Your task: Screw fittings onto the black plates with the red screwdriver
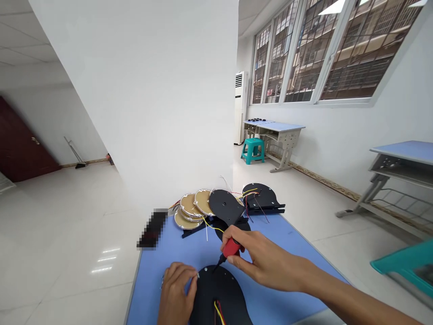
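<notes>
My right hand (pixel 253 253) is wrapped round the red handle of a screwdriver (pixel 231 248). Its dark shaft slants down to the left, the tip at the upper part of a rounded black plate (pixel 216 286). Yellow and red wires (pixel 219 309) come out of a hole in that plate, and small bright screws dot its rim. Beside the plate's left edge, my left hand (pixel 177 286) has its fingers curled together. A tiny shiny bit shows at its fingertips, too small to name, and more shiny bits lie partly hidden behind the hand.
Round tan discs (pixel 189 205) with white rims lie piled at the far end of the blue table (pixel 182 250). Near them are a black rounded plate (pixel 225 205), another black housing (pixel 262 196) and loose wires. A white wall (pixel 152 113) stands behind; a teal stool (pixel 253 150) is farther off.
</notes>
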Demonstrator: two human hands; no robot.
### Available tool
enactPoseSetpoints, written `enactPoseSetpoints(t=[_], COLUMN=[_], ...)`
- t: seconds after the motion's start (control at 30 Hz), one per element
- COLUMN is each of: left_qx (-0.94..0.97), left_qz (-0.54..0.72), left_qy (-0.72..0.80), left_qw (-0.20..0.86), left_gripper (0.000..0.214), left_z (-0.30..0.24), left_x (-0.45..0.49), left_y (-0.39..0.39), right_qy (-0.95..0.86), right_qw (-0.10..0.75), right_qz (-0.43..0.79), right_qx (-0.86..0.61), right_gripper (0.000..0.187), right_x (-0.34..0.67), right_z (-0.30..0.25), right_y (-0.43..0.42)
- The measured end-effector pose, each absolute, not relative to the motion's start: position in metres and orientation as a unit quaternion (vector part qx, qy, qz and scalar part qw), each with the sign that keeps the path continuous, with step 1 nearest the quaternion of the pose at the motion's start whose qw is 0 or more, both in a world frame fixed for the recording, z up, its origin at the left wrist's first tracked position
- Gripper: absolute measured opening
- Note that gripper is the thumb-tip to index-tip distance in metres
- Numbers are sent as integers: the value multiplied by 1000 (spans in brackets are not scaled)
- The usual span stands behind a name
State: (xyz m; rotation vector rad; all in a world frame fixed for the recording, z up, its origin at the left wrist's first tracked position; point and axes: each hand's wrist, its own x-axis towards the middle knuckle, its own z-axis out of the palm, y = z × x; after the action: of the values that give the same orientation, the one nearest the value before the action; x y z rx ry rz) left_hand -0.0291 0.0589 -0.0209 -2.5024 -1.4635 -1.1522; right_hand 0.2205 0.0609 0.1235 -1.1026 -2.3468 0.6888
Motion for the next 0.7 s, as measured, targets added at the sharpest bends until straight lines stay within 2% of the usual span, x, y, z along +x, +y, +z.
enactPoseSetpoints(t=[0.17,0.37,0.7], left_qx=[-792,-849,-916], left_qz=[-377,-300,-219], left_qy=[-476,-431,-321], left_qw=[-64,50,97], left_gripper=[17,22,24], left_z=[-13,-20,-28], left_x=[1,22,44], left_y=[56,70,86], right_qy=[-851,-844,-833], right_qw=[232,235,210], right_qz=[239,221,202], right_qx=[-405,-428,-470], right_gripper=[12,13,15], right_x=[220,229,247], right_z=[126,119,106], right_y=[54,56,51])
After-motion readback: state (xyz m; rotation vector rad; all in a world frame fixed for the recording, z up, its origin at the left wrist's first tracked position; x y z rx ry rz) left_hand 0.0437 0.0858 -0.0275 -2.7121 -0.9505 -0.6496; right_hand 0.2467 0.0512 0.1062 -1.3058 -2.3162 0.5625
